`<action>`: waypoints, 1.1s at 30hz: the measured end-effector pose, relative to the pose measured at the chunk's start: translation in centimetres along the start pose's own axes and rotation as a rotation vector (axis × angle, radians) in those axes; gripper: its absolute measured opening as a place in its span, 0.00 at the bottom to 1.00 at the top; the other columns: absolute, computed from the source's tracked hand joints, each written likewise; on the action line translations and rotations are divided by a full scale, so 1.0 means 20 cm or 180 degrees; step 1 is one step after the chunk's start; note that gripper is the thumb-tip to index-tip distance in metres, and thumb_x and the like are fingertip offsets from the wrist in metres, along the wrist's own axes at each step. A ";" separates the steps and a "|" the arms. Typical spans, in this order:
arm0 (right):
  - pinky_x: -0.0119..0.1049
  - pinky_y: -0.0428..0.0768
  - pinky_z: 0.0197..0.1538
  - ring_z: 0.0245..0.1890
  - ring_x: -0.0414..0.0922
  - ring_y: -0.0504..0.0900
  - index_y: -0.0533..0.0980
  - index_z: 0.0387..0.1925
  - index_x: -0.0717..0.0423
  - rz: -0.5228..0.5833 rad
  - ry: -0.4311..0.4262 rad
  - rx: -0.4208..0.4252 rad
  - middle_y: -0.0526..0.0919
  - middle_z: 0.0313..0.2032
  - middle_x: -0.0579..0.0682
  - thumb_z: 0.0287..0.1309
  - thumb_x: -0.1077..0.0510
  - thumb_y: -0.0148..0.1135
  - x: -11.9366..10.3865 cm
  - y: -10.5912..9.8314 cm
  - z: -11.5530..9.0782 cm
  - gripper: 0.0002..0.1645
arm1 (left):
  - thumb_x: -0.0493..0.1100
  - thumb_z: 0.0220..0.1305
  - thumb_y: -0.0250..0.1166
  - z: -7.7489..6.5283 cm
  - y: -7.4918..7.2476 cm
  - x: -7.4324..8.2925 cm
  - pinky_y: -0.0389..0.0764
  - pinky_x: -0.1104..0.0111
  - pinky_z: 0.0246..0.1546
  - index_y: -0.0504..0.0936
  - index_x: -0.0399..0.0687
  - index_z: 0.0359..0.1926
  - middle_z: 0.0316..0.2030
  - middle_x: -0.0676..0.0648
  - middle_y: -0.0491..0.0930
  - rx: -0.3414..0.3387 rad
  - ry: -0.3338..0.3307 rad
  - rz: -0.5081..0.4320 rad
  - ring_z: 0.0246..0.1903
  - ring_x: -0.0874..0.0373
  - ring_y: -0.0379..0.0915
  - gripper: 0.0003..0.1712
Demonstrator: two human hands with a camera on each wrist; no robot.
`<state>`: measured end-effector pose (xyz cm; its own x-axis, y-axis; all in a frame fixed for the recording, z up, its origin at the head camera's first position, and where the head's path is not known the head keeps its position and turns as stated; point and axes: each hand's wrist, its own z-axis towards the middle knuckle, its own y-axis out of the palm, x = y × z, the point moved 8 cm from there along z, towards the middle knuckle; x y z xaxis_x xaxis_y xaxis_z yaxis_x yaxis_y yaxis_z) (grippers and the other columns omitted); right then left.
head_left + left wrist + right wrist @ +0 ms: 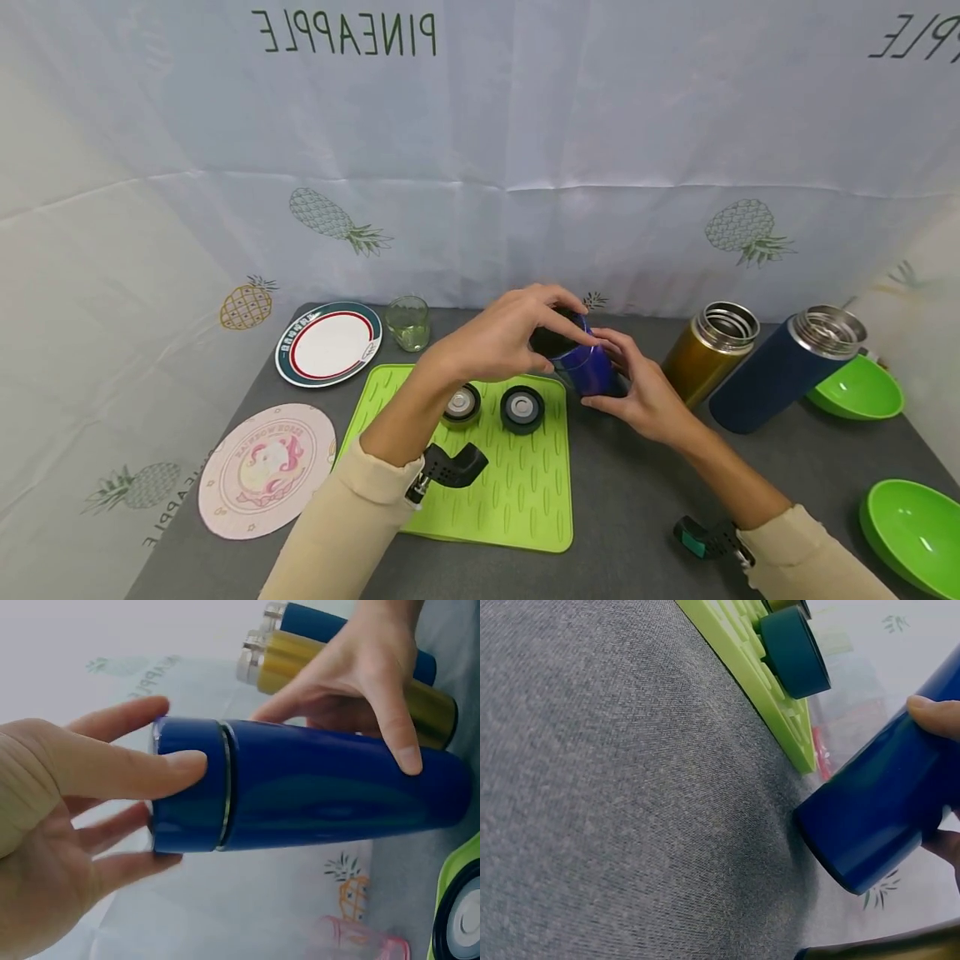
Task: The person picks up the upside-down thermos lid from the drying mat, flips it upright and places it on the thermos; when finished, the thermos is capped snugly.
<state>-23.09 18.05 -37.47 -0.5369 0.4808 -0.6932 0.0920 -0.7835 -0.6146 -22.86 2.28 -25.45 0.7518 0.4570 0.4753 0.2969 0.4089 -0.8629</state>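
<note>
A glossy blue vacuum flask point(591, 371) stands behind the green mat, held by both hands. From above, the fingers and thumb of my left hand point(510, 333) curl round its blue cap point(187, 799). In the left wrist view the cap sits on the flask body point(322, 795), with a silver ring and thin dark line between them. My right hand point(648, 392) grips the body from the right side, thumb on one face, fingers on the other. The right wrist view shows the lower body point(870, 814) tilted in the picture, its base by the grey cloth.
A gold flask point(701, 354) and a navy flask point(776, 371), both uncapped, stand at right near green bowls point(918, 533). Two caps point(522, 408) lie on the green mat point(517, 500). At left are a plate point(330, 343), a pink round mat point(266, 475) and a glass point(408, 325).
</note>
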 end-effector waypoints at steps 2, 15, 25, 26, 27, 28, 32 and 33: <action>0.67 0.74 0.63 0.68 0.69 0.73 0.53 0.76 0.57 0.0018 0.0010 0.0005 0.70 0.69 0.68 0.46 0.70 0.79 0.00 0.00 0.00 0.61 | 0.43 0.61 0.75 0.00 0.01 -0.01 0.73 0.54 0.67 0.81 0.61 0.65 0.68 0.47 0.72 0.0025 -0.0134 0.0058 0.68 0.51 0.67 0.30; 0.65 0.76 0.62 0.66 0.67 0.75 0.53 0.75 0.57 -0.0003 -0.0074 -0.0006 0.72 0.68 0.67 0.44 0.71 0.79 -0.01 0.00 -0.01 0.61 | 0.40 0.59 0.76 0.00 0.03 -0.01 0.71 0.55 0.69 0.85 0.57 0.60 0.65 0.47 0.75 0.0082 0.0066 -0.0038 0.67 0.52 0.69 0.27; 0.61 0.75 0.63 0.66 0.63 0.76 0.52 0.76 0.58 -0.0018 -0.0122 -0.0003 0.72 0.67 0.67 0.45 0.71 0.79 -0.01 0.01 0.00 0.62 | 0.65 0.60 0.71 -0.02 0.03 -0.04 0.79 0.63 0.44 0.74 0.69 0.71 0.59 0.48 0.74 0.0373 -0.0585 0.0385 0.51 0.55 0.72 0.38; 0.61 0.75 0.63 0.66 0.64 0.75 0.52 0.76 0.58 -0.0014 -0.0120 -0.0002 0.72 0.67 0.67 0.45 0.71 0.79 -0.01 0.00 0.00 0.62 | 0.65 0.60 0.71 -0.02 0.03 -0.04 0.79 0.63 0.42 0.75 0.70 0.70 0.57 0.48 0.75 0.0412 -0.0610 0.0436 0.49 0.55 0.72 0.38; 0.62 0.75 0.63 0.66 0.65 0.75 0.52 0.76 0.59 -0.0009 -0.0121 -0.0006 0.72 0.67 0.68 0.45 0.71 0.79 -0.01 0.01 0.00 0.62 | 0.64 0.60 0.72 -0.02 0.03 -0.04 0.78 0.63 0.43 0.76 0.69 0.69 0.56 0.48 0.76 0.0421 -0.0596 0.0425 0.49 0.55 0.72 0.36; 0.63 0.75 0.63 0.66 0.66 0.75 0.52 0.76 0.59 -0.0014 -0.0117 -0.0008 0.72 0.68 0.68 0.45 0.71 0.79 -0.01 0.00 0.00 0.61 | 0.61 0.62 0.72 -0.01 0.03 -0.03 0.78 0.62 0.46 0.77 0.67 0.68 0.57 0.48 0.76 0.0412 -0.0547 0.0381 0.51 0.54 0.72 0.34; 0.66 0.74 0.62 0.66 0.69 0.73 0.53 0.76 0.57 -0.0023 -0.0099 0.0004 0.70 0.69 0.68 0.46 0.70 0.78 0.00 0.00 -0.01 0.61 | 0.45 0.61 0.75 -0.01 0.03 -0.02 0.72 0.52 0.66 0.83 0.59 0.63 0.65 0.46 0.74 0.0207 -0.0142 -0.0020 0.66 0.50 0.67 0.27; 0.67 0.74 0.62 0.66 0.69 0.73 0.53 0.76 0.57 -0.0028 -0.0107 0.0005 0.71 0.69 0.68 0.47 0.70 0.78 0.00 0.01 -0.01 0.60 | 0.42 0.61 0.75 -0.01 0.03 -0.01 0.70 0.51 0.68 0.84 0.58 0.61 0.66 0.46 0.74 0.0141 -0.0058 -0.0091 0.68 0.49 0.65 0.27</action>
<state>-22.92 17.97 -37.54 -0.5655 0.4743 -0.6747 0.0858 -0.7798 -0.6201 -22.80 2.22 -26.11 0.7325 0.4587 0.5030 0.2914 0.4565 -0.8407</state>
